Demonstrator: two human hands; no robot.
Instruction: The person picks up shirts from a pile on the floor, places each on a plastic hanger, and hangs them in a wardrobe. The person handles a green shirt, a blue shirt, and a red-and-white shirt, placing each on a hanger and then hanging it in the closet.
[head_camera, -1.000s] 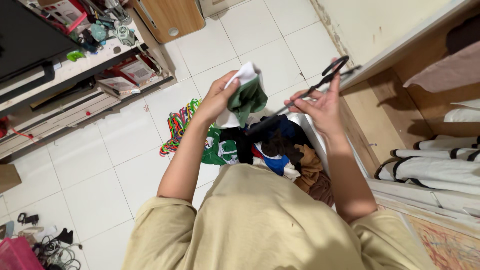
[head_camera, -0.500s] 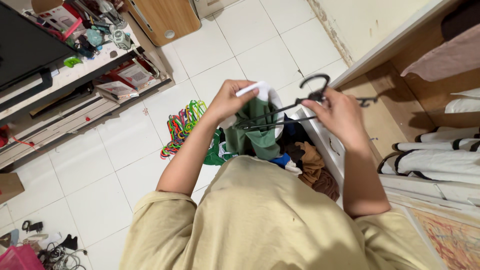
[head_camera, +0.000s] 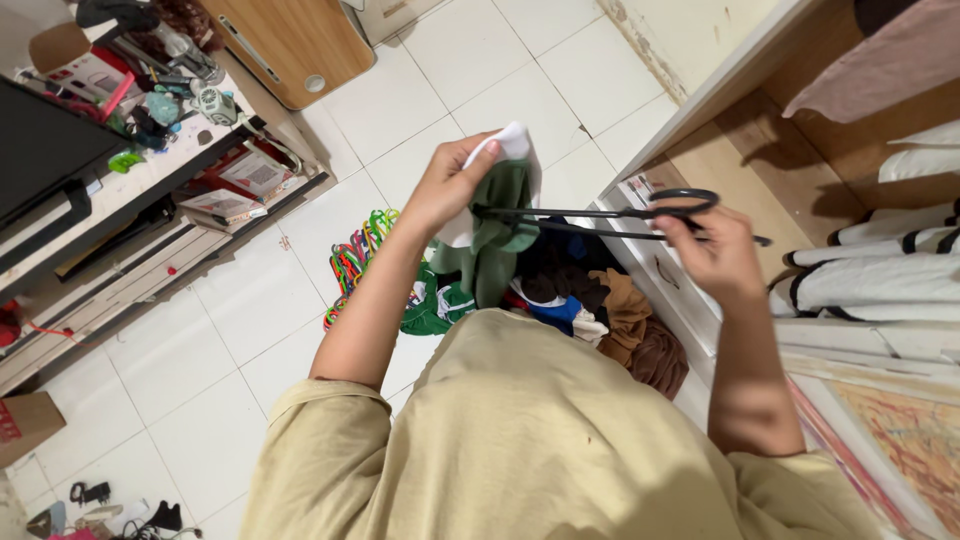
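Note:
My left hand (head_camera: 452, 185) grips a green and white garment (head_camera: 497, 230) by its top, and the cloth hangs down in front of me. My right hand (head_camera: 712, 250) holds a black clothes hanger (head_camera: 610, 215) by its hook end. The hanger's straight arm reaches left to the garment near my left hand. Below both hands lies a heap of clothes (head_camera: 590, 310) in dark blue, brown and green on the white tiled floor.
A bundle of coloured plastic hangers (head_camera: 352, 262) lies on the floor left of the heap. An open wooden wardrobe (head_camera: 800, 170) with folded white and black clothes (head_camera: 880, 280) stands at right. A cluttered low shelf unit (head_camera: 150, 230) runs along the left.
The hanger has swung from tilted up at the right to level, its arm now against the garment. My left hand has kept its grip on the cloth and stayed raised.

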